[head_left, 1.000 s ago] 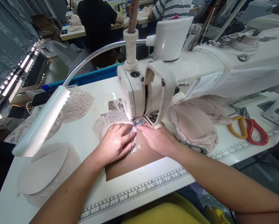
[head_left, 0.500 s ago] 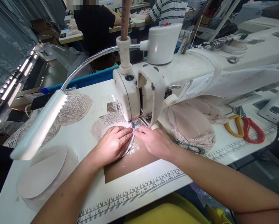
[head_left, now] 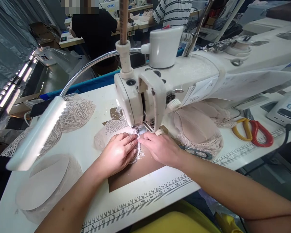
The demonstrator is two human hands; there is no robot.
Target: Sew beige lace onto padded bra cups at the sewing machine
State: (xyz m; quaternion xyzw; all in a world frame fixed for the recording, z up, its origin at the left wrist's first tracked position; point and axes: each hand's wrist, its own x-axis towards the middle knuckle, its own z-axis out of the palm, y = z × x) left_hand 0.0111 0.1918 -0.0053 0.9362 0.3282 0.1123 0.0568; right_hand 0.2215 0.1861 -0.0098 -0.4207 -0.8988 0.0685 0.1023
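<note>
A pale lace piece [head_left: 115, 125] lies under the needle area of a white sewing machine [head_left: 131, 100]. My left hand [head_left: 120, 150] rests on its near part, fingers together and pressing the fabric down. My right hand [head_left: 161, 149] is just right of the needle, its fingers drawn together at the fabric's edge, fingertips almost meeting the left ones. Brown tape [head_left: 135, 174] covers the machine bed below both hands. The stitching point is partly hidden by the fingers and the machine head.
Lace cups [head_left: 78, 113] and a smooth pale cup [head_left: 43, 184] lie left. More lace pieces [head_left: 196, 124], dark snips [head_left: 199, 153] and red-and-yellow scissors [head_left: 261, 133] lie right. A lamp [head_left: 38, 132] overhangs the left side. Two people sit at tables behind.
The lace under my left hand has shifted and turned slightly, with more of its trimmed edge showing between the hands. The whole view has moved a little.
</note>
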